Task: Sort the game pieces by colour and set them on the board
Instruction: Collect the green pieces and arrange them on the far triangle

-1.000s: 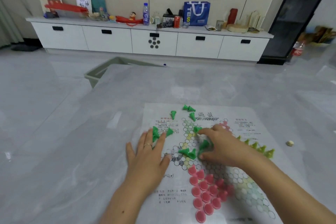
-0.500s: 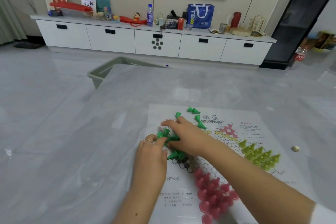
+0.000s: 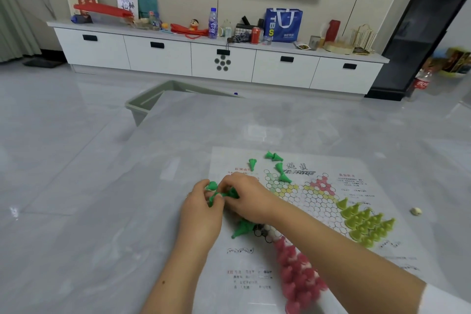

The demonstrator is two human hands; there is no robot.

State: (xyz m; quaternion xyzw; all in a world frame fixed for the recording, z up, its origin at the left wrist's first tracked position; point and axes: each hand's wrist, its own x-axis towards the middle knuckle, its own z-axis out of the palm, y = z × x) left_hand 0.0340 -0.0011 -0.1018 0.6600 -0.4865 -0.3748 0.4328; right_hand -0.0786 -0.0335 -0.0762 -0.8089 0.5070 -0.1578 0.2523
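Observation:
A paper game board (image 3: pixel 318 201) printed with a star of hexagon cells lies on the grey table. Both hands meet at its left edge. My left hand (image 3: pixel 201 214) and my right hand (image 3: pixel 246 199) pinch a small bunch of green cone pieces (image 3: pixel 219 192) between their fingertips. Two more green cones (image 3: pixel 242 229) lie just below my right hand. Several loose green cones (image 3: pixel 276 164) are scattered at the board's top. Yellow-green cones (image 3: pixel 364 224) stand grouped in the right point. Pink pieces (image 3: pixel 298 270) fill the near point.
A small pale lump (image 3: pixel 416 211) lies on the table right of the board. A grey-green bin (image 3: pixel 153 102) stands on the floor beyond the table's far left corner. A white sideboard (image 3: pixel 221 58) with clutter runs along the back wall.
My right hand crossed from the board's middle to its left edge, sweeping green cones along. My left hand lifted off the paper and now pinches the cones together with it. The view tilted up.

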